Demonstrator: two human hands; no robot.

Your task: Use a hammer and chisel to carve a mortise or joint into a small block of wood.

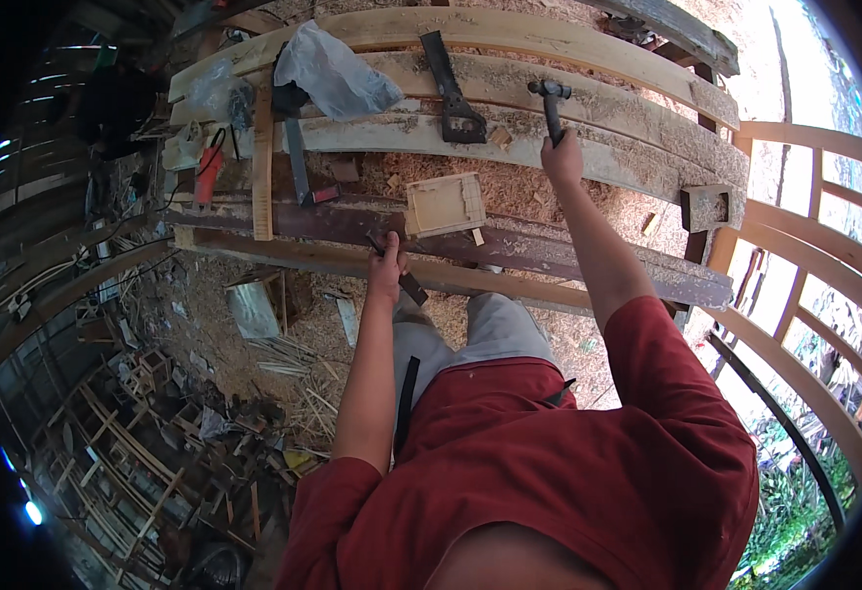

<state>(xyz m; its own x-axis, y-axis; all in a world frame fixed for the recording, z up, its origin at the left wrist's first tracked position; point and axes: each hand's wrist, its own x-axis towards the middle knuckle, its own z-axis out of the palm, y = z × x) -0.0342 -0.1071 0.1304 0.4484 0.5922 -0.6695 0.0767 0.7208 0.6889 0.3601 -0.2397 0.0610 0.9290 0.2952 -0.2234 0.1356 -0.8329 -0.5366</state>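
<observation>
My right hand [562, 157] is closed around the handle of a ball-peen hammer [550, 90], held out over the far planks with its dark head pointing away from me. Close to my body, my left hand [388, 264] grips a narrow dark flat bar [412, 289] that sticks out on both sides of the fist; its exact kind is unclear. Just right of that hand, a pale wooden piece [441, 206] with lines marked on it lies on the brown beam [529, 258]. A small wood chip [478, 237] sits at its near edge.
Long planks [588, 49] run across the bench, strewn with shavings. On them are a handsaw [451, 93], a clear plastic bag [338, 74], a try square [298, 157] and a red power tool [209, 175]. An open wooden box [711, 207] stands at the right end. Scrap wood litters the floor left.
</observation>
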